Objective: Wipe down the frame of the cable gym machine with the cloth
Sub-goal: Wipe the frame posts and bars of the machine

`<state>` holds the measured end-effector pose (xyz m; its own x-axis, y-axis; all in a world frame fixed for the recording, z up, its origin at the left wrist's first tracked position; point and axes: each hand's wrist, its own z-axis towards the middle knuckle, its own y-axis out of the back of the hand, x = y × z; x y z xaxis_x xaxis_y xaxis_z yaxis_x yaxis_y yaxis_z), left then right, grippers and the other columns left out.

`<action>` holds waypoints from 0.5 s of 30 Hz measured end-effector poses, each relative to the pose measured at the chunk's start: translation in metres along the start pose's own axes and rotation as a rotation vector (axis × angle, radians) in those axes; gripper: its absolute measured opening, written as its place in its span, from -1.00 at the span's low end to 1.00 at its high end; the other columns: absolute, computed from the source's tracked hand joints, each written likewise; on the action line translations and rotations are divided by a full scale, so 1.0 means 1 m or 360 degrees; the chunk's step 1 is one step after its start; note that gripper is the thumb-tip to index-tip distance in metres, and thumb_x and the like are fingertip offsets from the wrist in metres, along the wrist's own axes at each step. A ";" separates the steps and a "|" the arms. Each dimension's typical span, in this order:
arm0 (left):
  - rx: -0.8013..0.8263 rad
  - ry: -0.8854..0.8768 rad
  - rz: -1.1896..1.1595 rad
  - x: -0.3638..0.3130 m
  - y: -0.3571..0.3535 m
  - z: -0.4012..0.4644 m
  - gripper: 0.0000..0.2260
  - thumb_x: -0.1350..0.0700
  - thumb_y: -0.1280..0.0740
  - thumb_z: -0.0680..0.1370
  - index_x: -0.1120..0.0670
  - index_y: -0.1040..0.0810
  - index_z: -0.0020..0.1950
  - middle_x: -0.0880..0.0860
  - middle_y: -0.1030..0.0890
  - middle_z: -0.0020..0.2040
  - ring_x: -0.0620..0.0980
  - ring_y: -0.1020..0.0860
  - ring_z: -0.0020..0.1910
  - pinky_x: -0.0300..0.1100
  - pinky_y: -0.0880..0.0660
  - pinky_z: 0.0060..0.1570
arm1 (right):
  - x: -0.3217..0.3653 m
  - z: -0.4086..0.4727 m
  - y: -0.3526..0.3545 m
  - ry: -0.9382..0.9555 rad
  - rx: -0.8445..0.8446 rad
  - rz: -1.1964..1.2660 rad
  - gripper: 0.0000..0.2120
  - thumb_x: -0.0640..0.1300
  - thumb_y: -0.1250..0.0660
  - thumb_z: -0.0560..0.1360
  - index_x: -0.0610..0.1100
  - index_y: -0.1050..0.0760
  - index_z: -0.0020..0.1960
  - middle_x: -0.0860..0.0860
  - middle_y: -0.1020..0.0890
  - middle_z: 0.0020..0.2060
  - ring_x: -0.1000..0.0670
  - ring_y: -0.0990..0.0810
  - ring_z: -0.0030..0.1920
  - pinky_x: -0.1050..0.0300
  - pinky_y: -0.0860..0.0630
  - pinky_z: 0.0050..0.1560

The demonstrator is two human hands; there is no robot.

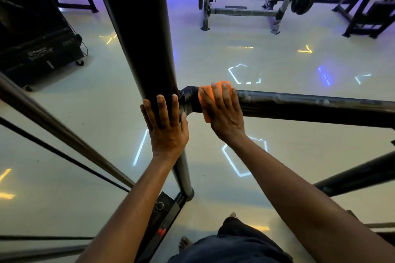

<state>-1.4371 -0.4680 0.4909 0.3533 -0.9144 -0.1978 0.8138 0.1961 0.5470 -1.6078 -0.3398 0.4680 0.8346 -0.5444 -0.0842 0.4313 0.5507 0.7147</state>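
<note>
I press my right hand (pixel 224 111) flat, fingers straight, on the orange cloth (pixel 206 94) draped over the crossbar (pixel 310 107) beside the joint. My left hand (pixel 165 126) lies open against the upright post (pixel 139 28), bracing. I'd judge long, firm strokes along the bar work best.

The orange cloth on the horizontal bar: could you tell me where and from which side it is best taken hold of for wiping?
Probably from above, as the right hand does now: palm flat on the orange cloth, fingers over the far side of the horizontal bar. The cloth drapes over the round bar, so pressing it down from above lets it slide along. The left hand rests on the upright post.
</note>
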 end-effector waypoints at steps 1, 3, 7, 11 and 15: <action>0.0009 0.0012 -0.0003 -0.001 -0.001 -0.002 -0.09 0.06 -0.41 0.68 0.01 0.21 0.77 0.03 0.39 0.72 0.27 0.32 0.71 0.49 -0.12 0.58 | -0.012 -0.009 0.004 -0.0030 0.0024 -0.0002 -0.48 -0.08 -0.18 0.77 -0.08 -0.27 0.72 -0.22 -0.29 0.68 -0.40 -0.18 0.69 -0.41 -0.10 0.68; 0.0011 0.0029 0.0016 -0.003 -0.002 -0.004 -0.10 0.08 -0.41 0.68 0.02 0.20 0.77 0.04 0.39 0.72 0.28 0.32 0.70 0.50 -0.11 0.58 | -0.015 -0.016 0.009 -0.0161 0.0049 0.0028 -0.50 -0.07 -0.09 0.79 -0.09 -0.27 0.72 -0.22 -0.25 0.69 -0.40 -0.14 0.70 -0.42 -0.07 0.68; 0.0081 0.0113 0.0038 -0.013 -0.004 -0.012 -0.12 0.13 -0.39 0.67 0.04 0.19 0.77 0.06 0.41 0.71 0.32 0.35 0.68 0.50 -0.04 0.60 | 0.033 0.011 0.004 -0.0316 0.0047 0.0140 -0.49 0.01 -0.16 0.79 -0.13 -0.32 0.69 -0.19 -0.32 0.67 -0.35 -0.15 0.71 -0.38 -0.08 0.69; 0.0118 0.0159 0.0077 -0.019 -0.007 -0.015 -0.16 0.12 -0.36 0.68 0.06 0.15 0.77 0.09 0.41 0.71 0.36 0.34 0.68 0.44 0.06 0.63 | 0.020 0.011 0.006 -0.0106 0.0049 0.0150 -0.49 0.01 -0.18 0.79 -0.11 -0.32 0.70 -0.19 -0.36 0.65 -0.34 -0.24 0.68 -0.38 -0.18 0.65; 0.0230 0.0130 0.0055 -0.037 -0.010 -0.031 -0.20 0.12 -0.35 0.67 0.08 0.09 0.77 0.14 0.29 0.75 0.28 0.27 0.71 0.34 0.15 0.66 | -0.029 -0.020 0.023 -0.0188 -0.0002 0.0099 -0.50 -0.05 0.01 0.79 -0.13 -0.38 0.66 -0.24 -0.38 0.62 -0.39 -0.27 0.66 -0.45 -0.26 0.59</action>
<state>-1.4442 -0.4253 0.4674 0.4208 -0.8751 -0.2391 0.7278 0.1683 0.6648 -1.6153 -0.2983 0.4726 0.8137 -0.5798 0.0424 0.3807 0.5865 0.7149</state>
